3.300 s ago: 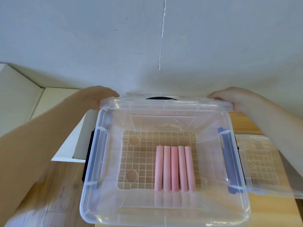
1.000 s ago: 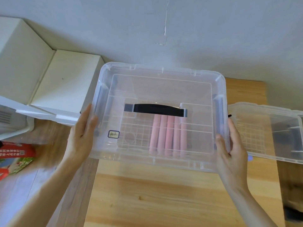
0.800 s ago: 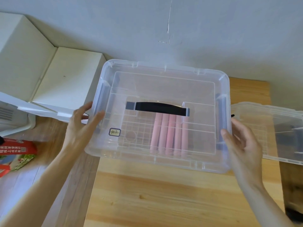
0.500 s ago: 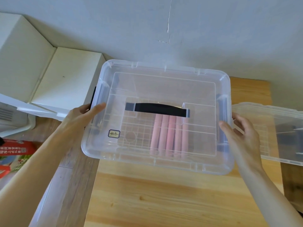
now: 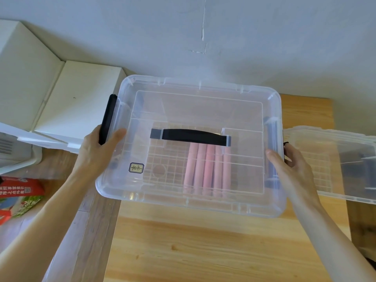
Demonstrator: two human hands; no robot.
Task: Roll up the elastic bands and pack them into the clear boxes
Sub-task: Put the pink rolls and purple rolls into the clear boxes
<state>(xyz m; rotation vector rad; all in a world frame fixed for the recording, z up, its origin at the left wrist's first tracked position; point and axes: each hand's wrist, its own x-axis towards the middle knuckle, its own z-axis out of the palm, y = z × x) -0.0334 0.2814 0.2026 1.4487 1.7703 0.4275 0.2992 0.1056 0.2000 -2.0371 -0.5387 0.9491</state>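
Pink rolled bands (image 5: 207,169) lie side by side under the lid of the clear box (image 5: 189,143) on the wooden surface (image 5: 203,247), long axes toward the person. Left hand (image 5: 95,151) wraps the black latch (image 5: 106,119); right hand (image 5: 291,165) curls over the opposite edge, both level with the box's middle.

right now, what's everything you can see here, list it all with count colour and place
clear box: one, lid on, table's far left
black handle: one, on the lid
black latch: one, box's left side
rolled bands: about five, pink, inside the box
sticker: one, pale, on the lid
second clear box: one, right of the first
table: one, light wood
white cabinet: one, far left
red package: one, on the floor, left
left hand: grips the latch
right hand: holds the box's right side
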